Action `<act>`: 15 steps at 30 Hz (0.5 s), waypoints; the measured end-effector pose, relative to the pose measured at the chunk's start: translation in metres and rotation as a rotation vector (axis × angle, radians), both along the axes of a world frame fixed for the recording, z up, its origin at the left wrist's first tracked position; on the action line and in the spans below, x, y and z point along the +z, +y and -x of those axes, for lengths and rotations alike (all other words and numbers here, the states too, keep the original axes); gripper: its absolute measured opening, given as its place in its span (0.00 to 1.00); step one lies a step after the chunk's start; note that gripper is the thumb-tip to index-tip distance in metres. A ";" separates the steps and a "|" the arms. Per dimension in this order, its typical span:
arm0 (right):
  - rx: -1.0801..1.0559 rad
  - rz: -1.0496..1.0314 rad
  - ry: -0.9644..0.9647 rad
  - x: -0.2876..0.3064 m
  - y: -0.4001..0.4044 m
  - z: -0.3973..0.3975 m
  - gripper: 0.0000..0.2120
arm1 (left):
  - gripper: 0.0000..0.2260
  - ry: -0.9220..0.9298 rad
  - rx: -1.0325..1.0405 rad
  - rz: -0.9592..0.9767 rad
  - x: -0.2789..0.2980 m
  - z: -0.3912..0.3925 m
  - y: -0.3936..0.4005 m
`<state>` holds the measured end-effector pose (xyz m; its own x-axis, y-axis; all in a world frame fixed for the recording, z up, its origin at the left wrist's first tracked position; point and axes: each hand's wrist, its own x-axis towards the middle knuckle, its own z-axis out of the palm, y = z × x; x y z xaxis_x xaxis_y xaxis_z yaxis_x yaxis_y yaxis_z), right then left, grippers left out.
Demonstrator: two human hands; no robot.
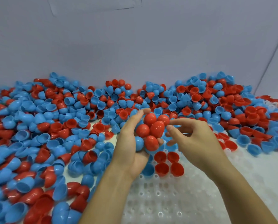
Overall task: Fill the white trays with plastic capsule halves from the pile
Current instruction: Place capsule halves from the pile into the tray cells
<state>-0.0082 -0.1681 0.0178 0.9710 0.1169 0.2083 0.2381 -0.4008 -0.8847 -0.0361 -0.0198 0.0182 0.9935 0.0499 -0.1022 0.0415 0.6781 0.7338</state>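
Red and blue capsule halves (152, 130) cupped in left hand (133, 146); right hand (194, 139) beside, fingers loosely curled, nothing gripped; white tray (183, 199) underneath.

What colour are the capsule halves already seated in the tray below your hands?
Mostly red: four red halves sit in the white tray, plus one blue half, in the head view.

Pile (54, 126) left and behind; tray (191, 199) right (halves (167, 165) in it)

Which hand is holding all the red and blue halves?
The left hand. It cups a bunch of red and blue capsule halves, while the right hand only reaches toward them with loose fingers.
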 end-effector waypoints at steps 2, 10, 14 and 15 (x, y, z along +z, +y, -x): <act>0.024 -0.104 -0.011 0.002 -0.002 0.000 0.10 | 0.15 -0.016 -0.046 -0.012 0.000 0.000 -0.002; 0.040 -0.202 -0.055 0.004 -0.003 -0.002 0.05 | 0.16 0.012 -0.034 -0.119 -0.002 -0.005 -0.008; -0.007 -0.295 -0.066 0.006 -0.001 -0.002 0.06 | 0.16 0.025 -0.017 -0.127 -0.002 -0.007 -0.007; -0.008 -0.321 -0.058 0.006 -0.002 -0.002 0.06 | 0.17 0.029 -0.019 -0.132 -0.003 -0.007 -0.007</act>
<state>-0.0061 -0.1698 0.0238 0.9571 0.0292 0.2884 0.2899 -0.1060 -0.9512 -0.0287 -0.0267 0.0155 0.9911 0.0462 -0.1251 0.0761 0.5746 0.8149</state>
